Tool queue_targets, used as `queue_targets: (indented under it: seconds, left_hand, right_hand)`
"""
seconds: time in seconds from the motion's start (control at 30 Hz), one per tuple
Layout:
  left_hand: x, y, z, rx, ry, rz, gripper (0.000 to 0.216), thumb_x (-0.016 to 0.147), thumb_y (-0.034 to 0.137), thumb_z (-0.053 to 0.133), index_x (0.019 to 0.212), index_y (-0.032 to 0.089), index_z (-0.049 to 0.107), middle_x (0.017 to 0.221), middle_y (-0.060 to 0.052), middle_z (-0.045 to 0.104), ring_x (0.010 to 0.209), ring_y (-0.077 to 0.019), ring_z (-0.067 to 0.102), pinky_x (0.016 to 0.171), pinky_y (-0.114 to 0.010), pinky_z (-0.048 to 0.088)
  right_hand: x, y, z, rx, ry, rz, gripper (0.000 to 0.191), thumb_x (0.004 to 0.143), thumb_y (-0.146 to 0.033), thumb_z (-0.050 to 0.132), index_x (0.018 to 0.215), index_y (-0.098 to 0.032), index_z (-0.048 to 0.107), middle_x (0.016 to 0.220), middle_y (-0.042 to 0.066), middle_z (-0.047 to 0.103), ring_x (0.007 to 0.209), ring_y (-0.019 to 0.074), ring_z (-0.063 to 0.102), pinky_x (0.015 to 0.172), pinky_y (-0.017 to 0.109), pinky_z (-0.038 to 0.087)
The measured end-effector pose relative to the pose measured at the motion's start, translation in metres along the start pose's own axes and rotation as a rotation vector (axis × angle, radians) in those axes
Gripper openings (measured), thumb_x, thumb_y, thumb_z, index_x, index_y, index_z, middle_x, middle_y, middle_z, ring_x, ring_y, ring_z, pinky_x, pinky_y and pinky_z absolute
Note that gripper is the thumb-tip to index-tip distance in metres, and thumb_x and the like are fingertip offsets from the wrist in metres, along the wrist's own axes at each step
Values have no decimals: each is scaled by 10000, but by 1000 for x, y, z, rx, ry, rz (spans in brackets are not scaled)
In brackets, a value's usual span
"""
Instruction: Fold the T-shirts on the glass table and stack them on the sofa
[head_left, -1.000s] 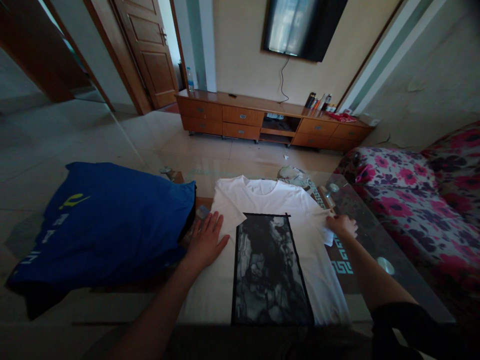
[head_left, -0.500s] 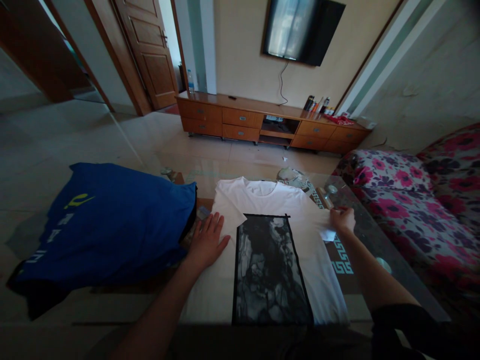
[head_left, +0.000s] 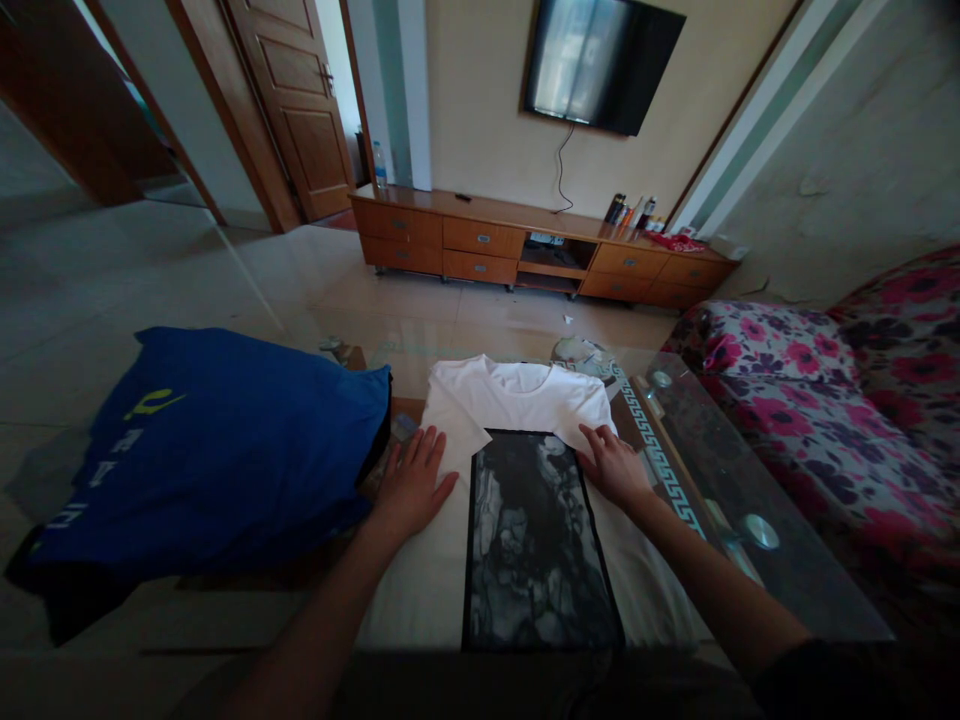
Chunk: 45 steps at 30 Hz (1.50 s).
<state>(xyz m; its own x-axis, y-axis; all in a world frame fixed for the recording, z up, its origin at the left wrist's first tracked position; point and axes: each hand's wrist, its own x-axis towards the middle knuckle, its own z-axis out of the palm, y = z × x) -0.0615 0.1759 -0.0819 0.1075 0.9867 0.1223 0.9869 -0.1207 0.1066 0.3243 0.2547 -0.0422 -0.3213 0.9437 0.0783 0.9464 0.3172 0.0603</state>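
Observation:
A white T-shirt (head_left: 517, 385) with a dark printed panel (head_left: 536, 540) lies front up on a glass table, its neckline at the far end. Its left sleeve is folded inward over the edge of the print. My left hand (head_left: 411, 480) rests flat on the shirt's left side, fingers spread. On the other side, my right hand (head_left: 615, 468) has its fingers bent together around the right sleeve, which is turned in toward the top corner of the print. The sleeve's end is partly hidden by those fingers.
A blue cloth item with yellow and white lettering (head_left: 240, 440) lies left of the shirt. The glass table's edge (head_left: 832, 570) runs along the right, beside a flowered sofa (head_left: 847, 430). A wooden cabinet (head_left: 480, 235) stands beyond, below a wall television (head_left: 600, 65).
My right hand has moved left, bringing the right sleeve inward from beyond the shirt's side to near the print's corner. The left hand has stayed in place.

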Motion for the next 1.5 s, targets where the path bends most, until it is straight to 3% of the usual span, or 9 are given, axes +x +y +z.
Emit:
queue_targets:
  seconds: [0.13,0.3,0.43,0.53,0.63,0.73,0.9,1.1,1.5]
  left_hand:
    - [-1,-2,2,-3,15,16,687,1031,545,356,1605,169,362,1705,-113,248,1578,-316,216,1256,-546,213]
    - [0,-4,-5,-36,37,50,666,1031,541,375,1586,173,398,1689,-115,299,1569,-300,251,1258,-502,241]
    - [1,-5,-11,-33,91,51,584,1060,457,325,1546,163,459,1665,-121,357,1560,-272,280,1268,-483,228]
    - [-1,-7,-6,-29,91,55,601,1054,470,345,1574,179,421,1674,-112,337,1565,-272,269,1265,-489,235]
    - [-5,-9,-1,-40,62,61,648,1039,524,374,1601,201,378,1699,-106,273,1580,-287,222,1258,-514,244]
    - [-5,-8,-4,-39,35,56,648,1030,549,395,1598,239,391,1696,-115,281,1576,-313,230,1248,-554,245]
    - [4,11,-18,-14,133,33,526,1052,481,374,1510,279,533,1690,-85,310,1580,-315,215,1269,-537,199]
    - [8,27,-7,-37,71,94,554,1048,502,386,1583,360,408,1695,-35,304,1567,-285,261,1252,-506,255]
    - [8,25,2,-47,39,82,606,1034,572,383,1604,369,359,1711,-36,252,1590,-282,182,1269,-517,191]
  right_hand:
    - [-6,25,4,316,59,-61,479,1062,-465,376,1410,-210,586,1264,141,657,1056,263,676,917,390,537]
    - [-7,61,4,541,344,158,487,1074,-435,292,1324,-187,629,1171,135,708,1047,262,684,946,421,546]
    - [-19,70,19,380,199,-13,524,1067,-438,317,1461,-195,561,1493,160,554,1362,300,541,1126,492,449]
    - [-33,64,35,209,31,-98,611,1072,-491,299,1639,-261,310,1700,88,266,1567,305,239,1228,558,301]
    - [-42,58,43,112,-58,-93,642,1077,-534,240,1675,-329,131,1733,29,120,1595,280,125,1245,576,245]
    - [-41,52,39,74,-67,-60,660,1067,-578,237,1674,-338,139,1731,30,131,1590,286,157,1249,592,221]
    - [-14,32,20,99,10,-20,591,1075,-547,223,1610,-345,371,1707,35,254,1549,309,285,1244,585,240]
    - [9,13,28,153,-64,-80,620,1065,-592,228,1656,-415,173,1734,1,133,1580,350,171,1195,653,283]
    - [-11,27,28,70,-46,-189,608,1068,-583,268,1648,-436,160,1732,-42,66,1595,290,115,1263,558,184]
